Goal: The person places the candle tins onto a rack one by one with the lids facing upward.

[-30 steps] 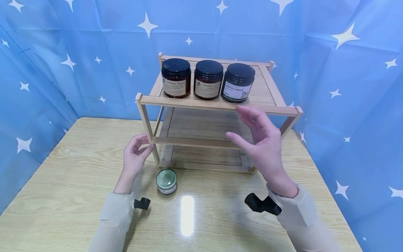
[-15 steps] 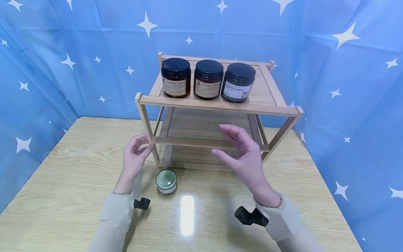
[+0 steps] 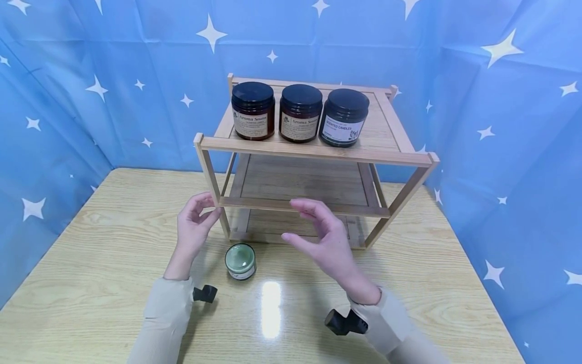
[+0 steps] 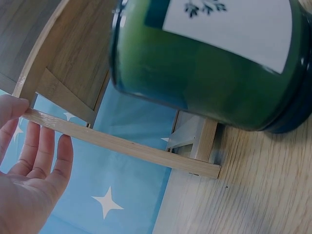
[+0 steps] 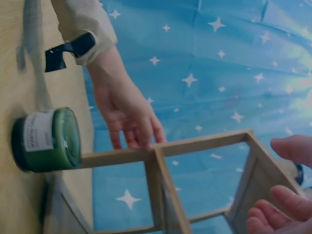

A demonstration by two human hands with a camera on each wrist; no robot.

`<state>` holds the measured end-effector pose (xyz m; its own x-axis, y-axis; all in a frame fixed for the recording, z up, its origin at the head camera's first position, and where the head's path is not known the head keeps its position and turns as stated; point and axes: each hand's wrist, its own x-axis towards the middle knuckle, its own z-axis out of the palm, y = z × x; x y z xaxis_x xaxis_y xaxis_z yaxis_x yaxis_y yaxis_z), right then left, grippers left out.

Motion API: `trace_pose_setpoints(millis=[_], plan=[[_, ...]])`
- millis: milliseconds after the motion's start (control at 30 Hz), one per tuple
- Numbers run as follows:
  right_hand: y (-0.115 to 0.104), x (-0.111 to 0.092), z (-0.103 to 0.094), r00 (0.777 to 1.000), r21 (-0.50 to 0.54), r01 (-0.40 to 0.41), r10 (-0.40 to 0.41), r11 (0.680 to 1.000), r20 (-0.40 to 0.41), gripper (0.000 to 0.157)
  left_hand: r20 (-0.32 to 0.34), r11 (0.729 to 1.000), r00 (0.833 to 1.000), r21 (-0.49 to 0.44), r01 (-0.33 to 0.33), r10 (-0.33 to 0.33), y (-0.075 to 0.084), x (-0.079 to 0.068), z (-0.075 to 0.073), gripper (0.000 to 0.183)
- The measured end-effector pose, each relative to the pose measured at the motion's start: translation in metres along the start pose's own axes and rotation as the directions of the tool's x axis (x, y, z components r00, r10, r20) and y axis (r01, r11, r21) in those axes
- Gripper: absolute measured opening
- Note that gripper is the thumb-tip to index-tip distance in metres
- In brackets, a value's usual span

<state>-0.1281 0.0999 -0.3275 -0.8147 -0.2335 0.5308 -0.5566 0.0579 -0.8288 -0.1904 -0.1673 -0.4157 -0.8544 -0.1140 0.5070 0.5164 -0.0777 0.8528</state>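
Note:
A three-tier wooden shelf rack (image 3: 382,162) stands on the table. My left hand (image 3: 193,227) pinches its front left post, with the thumb (image 4: 14,107) on one side and the fingers on the other in the left wrist view. Just in front of the rack sits a green candle jar (image 3: 241,262), upright, with a white label; it looms large in the left wrist view. My right hand (image 3: 325,242) hovers in front of the lower tiers, thumb and fingers spread apart with nothing between them. It is to the right of the green jar, not touching it.
Three lidded candle jars line the top tier's front: two brown ones (image 3: 253,111) (image 3: 300,114) and a dark one (image 3: 344,119) with a white label. A blue star-patterned curtain (image 3: 159,76) hangs behind. The light wood table (image 3: 113,263) extends around the rack.
My right hand has moved left and down from beside the rack's top front edge to in front of the lower tiers. My left hand and the jars stay in place.

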Motion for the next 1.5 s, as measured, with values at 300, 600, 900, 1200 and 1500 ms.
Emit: trace_pose_setpoints(millis=[300, 600, 900, 1200, 1500], plan=[[0.014, -0.007, 0.016, 0.994, 0.007, -0.083, 0.082, 0.997, 0.072, 0.049, -0.005, 1.0, 1.0, 0.012, 0.008, -0.008, 0.001, 0.0, 0.0, 0.037], [0.028, -0.012, 0.031, 0.984, -0.008, -0.135, 0.135, 0.991, 0.112, 0.049, 0.002, 1.0, 1.0, 0.001, 0.0, 0.0, 0.0, 0.0, 0.0, 0.037], [0.046, -0.019, 0.046, 0.97, -0.038, -0.181, 0.185, 0.983, 0.158, 0.05, 0.005, 1.0, 1.0, -0.012, -0.01, 0.01, 0.0, 0.001, 0.0, 0.039], [0.066, -0.027, 0.063, 0.943, -0.089, -0.249, 0.262, 0.964, 0.205, 0.051, 0.004, 1.0, 1.0, -0.019, -0.02, 0.02, -0.001, 0.001, 0.0, 0.043], [0.081, -0.033, 0.075, 0.92, -0.135, -0.272, 0.299, 0.953, 0.253, 0.066, -0.02, 1.0, 1.0, -0.001, 0.017, -0.017, 0.001, 0.0, 0.002, 0.04]])
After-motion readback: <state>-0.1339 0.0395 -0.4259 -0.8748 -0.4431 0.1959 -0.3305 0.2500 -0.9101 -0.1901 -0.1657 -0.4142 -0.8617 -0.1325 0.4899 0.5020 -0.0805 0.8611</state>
